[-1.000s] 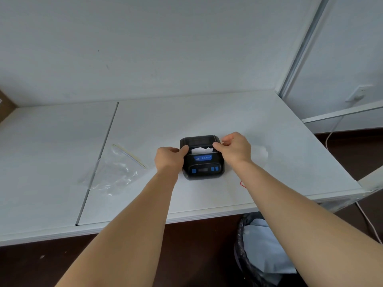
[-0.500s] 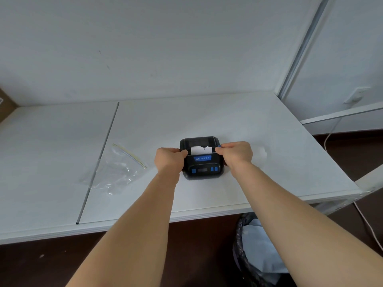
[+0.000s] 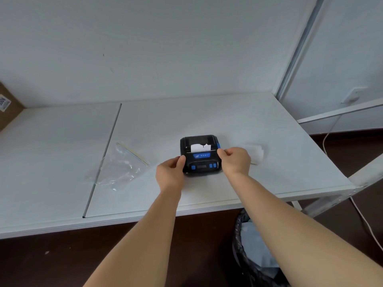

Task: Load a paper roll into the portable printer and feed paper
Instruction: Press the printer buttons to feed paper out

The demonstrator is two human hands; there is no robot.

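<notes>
A small black portable printer (image 3: 200, 162) with blue buttons lies flat on the white table (image 3: 228, 121). Its cover is down, and a short strip of white paper (image 3: 200, 147) with a ragged end sticks out of the slot across its top. My left hand (image 3: 170, 175) grips the printer's left side, thumb on the top edge. My right hand (image 3: 235, 160) holds the right side, fingertips touching the corner near the blue side latch. The paper roll itself is hidden inside.
A crumpled clear zip bag (image 3: 120, 166) lies left of the printer. A small white paper piece (image 3: 256, 153) sits just right of my right hand. A lined waste bin (image 3: 255, 255) stands below the table's front edge. A cardboard box (image 3: 6, 106) is at far left.
My right hand slid down from the printer's top rear corner to its right side. More white paper shows at the slot. The left hand stayed in place.
</notes>
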